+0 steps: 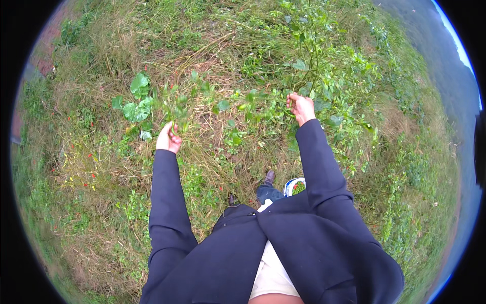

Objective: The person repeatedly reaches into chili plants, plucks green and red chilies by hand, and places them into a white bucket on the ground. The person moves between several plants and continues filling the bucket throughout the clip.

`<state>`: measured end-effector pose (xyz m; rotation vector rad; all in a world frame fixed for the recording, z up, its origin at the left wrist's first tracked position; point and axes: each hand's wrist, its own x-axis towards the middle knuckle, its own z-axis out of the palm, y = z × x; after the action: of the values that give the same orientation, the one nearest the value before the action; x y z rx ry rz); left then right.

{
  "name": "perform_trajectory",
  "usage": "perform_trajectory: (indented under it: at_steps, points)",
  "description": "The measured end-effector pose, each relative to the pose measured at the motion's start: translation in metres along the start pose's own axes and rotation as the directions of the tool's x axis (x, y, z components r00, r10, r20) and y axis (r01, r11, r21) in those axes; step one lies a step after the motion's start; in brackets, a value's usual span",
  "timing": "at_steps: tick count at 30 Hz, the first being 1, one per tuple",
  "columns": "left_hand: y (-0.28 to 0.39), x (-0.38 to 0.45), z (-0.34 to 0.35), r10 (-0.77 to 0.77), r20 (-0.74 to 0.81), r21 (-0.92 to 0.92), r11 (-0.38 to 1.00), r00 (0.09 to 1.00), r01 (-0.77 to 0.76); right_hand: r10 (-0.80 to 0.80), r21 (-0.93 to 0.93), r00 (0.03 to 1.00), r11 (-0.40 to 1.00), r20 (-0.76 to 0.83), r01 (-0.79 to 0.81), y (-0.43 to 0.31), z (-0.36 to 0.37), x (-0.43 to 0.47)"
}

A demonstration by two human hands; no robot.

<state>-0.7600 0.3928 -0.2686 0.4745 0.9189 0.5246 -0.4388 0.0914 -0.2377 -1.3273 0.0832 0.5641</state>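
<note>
My left hand [169, 138] is at mid-left with its fingers curled around a slim green piece of plant [173, 128]; whether it is a pod or a stem I cannot tell. Blurred leafy sprigs rise just beyond those fingertips. Over on the right, my right hand [302, 108] pinches a thin green part of a tall leafy plant [313, 57], its fingertips partly covering it. Between the two hands a blurred leafy branch [250, 104] stretches over dry grass. A white and blue bucket [288, 187] stands below my right forearm, with red and green pods [299, 187] inside.
Broad-leaved green plants [138, 108] grow beyond my left hand. Small red pods [91, 176] dot the weeds at left. Dry stalks [207, 49] lie across the ground ahead. My shoe [269, 177] is close to the bucket. A hazy hillside [436, 57] rises at far right.
</note>
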Motion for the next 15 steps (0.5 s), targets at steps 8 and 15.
perform_trajectory:
  at_steps: [8,15]
  points:
    - [-0.005,-0.037,0.174,0.26,0.526,-0.193,0.964,0.81,-0.184,-0.073,0.007,0.994,0.997,-0.079,0.074,0.007,-0.041,-0.022]
    - [-0.179,-0.041,0.179,-0.24,0.417,0.438,0.898,0.877,0.038,-0.02,0.131,1.0,0.991,0.024,0.016,0.012,-0.072,-0.022]
